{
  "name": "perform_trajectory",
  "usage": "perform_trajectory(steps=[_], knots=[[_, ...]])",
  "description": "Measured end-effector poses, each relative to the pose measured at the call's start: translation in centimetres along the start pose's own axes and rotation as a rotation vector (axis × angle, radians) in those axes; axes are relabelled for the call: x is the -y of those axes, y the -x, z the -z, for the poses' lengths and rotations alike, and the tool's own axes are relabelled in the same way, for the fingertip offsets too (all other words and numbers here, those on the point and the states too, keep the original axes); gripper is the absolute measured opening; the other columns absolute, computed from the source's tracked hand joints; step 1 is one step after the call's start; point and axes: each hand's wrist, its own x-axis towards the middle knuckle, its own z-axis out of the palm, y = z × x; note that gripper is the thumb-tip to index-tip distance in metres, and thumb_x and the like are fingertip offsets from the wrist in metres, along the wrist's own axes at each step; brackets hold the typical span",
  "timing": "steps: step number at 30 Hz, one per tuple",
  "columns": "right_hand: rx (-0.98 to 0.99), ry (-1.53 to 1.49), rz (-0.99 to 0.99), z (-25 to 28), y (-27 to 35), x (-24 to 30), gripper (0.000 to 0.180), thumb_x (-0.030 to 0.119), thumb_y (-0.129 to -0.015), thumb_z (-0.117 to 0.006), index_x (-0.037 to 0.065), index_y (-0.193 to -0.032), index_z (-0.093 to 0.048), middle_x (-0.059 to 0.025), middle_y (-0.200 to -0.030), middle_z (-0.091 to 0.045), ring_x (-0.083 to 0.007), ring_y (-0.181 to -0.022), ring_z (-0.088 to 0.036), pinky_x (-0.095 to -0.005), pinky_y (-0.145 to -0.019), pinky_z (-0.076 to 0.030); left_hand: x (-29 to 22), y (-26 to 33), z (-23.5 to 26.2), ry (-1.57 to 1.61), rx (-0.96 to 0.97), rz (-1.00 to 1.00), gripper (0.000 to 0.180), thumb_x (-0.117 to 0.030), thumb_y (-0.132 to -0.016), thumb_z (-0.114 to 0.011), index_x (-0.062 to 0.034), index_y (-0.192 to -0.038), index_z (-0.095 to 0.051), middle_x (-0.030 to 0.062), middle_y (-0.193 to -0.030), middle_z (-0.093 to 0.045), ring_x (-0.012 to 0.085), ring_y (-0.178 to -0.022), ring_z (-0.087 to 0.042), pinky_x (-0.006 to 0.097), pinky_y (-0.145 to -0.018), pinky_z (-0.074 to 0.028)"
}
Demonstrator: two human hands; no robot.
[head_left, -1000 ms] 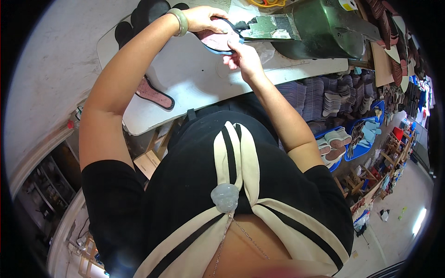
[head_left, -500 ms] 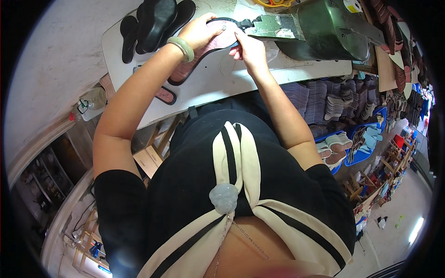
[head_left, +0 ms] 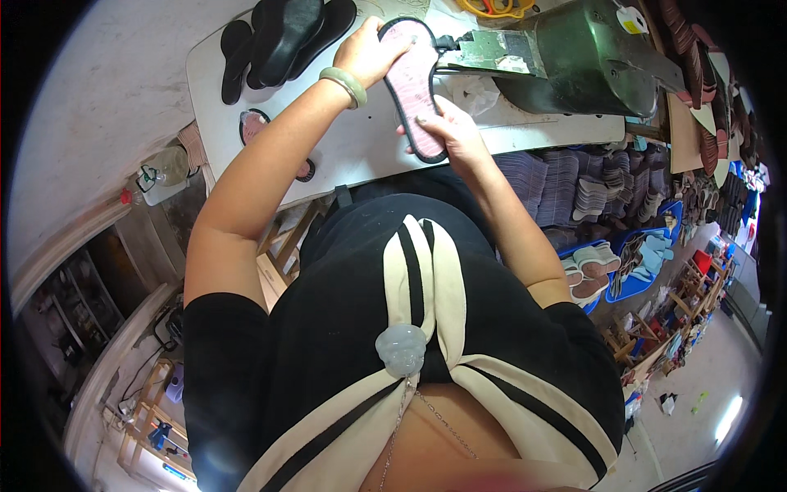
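Note:
A pink shoe insole with a black edge (head_left: 412, 78) is held between both hands, above the white table, its pink face turned up. My left hand (head_left: 366, 54) grips its far end from the left side, thumb on the pink face. Around the near end my right hand (head_left: 451, 134) is closed from the right, thumb on top and fingers underneath. The insole's far end is beside the head of a green sewing machine (head_left: 500, 52); I cannot tell if they touch. Another pink insole (head_left: 253, 123) lies on the table, partly hidden under my left forearm.
Black soles (head_left: 287, 41) lie at the table's (head_left: 205, 74) back left. Yellow-handled scissors (head_left: 496, 6) rest at the far edge. Stacked grey soles (head_left: 557, 180) and blue crates (head_left: 635, 283) of shoe parts stand below right. A clear jug (head_left: 168, 168) is at the left.
The insole has swung round, its near end moving right and its length now nearly upright in view. My right hand has shifted from beside the machine head to the near end.

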Motion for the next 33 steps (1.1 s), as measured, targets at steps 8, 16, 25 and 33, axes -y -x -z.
perform_trajectory(steps=[8,16,25,33], knots=[[-0.143,0.089,0.040,1.3,0.7,2.2,0.041,0.018,-0.090,-0.055,-0.006,-0.123,-0.049,-0.0151,-0.095,-0.065,-0.0175,-0.078,-0.064,-0.0255,-0.060,-0.053,1.2,-2.0,-1.6,-0.007,-0.152,0.087,0.068,-0.051,-0.071,-0.073,0.0027,-0.109,-0.057,0.0202,-0.098,-0.066,0.0279,-0.090,-0.065,0.035,-0.081,-0.049],[-0.040,0.308,-0.028,-2.0,-2.3,1.5,0.036,0.011,-0.086,-0.059,-0.002,-0.118,-0.049,-0.0088,-0.089,-0.065,-0.0157,-0.066,-0.063,-0.0274,-0.063,-0.053,6.0,-2.0,-3.0,0.443,-0.404,0.221,0.060,-0.045,-0.075,-0.072,-0.0001,-0.112,-0.055,0.0183,-0.096,-0.067,0.0277,-0.090,-0.065,0.034,-0.080,-0.049],[-0.305,1.154,0.169,-2.4,-10.3,-9.8,0.057,0.029,-0.082,-0.067,-0.001,-0.126,-0.047,-0.0223,-0.104,-0.060,-0.0324,-0.099,-0.059,-0.0394,-0.087,-0.046,22.5,18.3,4.2,-0.230,-1.038,0.839,0.048,-0.028,-0.080,-0.070,0.0009,-0.114,-0.053,0.0129,-0.101,-0.057,0.0258,-0.091,-0.056,0.041,-0.084,-0.046],[0.018,0.991,0.052,-7.6,-12.7,-11.9,0.049,0.030,-0.085,-0.063,-0.001,-0.122,-0.055,-0.0191,-0.111,-0.063,-0.0304,-0.100,-0.062,-0.0361,-0.085,-0.048,22.3,18.9,7.6,0.949,-0.435,0.807,0.032,-0.016,-0.090,-0.058,-0.0026,-0.119,-0.054,0.0030,-0.089,-0.062,0.0116,-0.077,-0.059,0.025,-0.075,-0.048]])
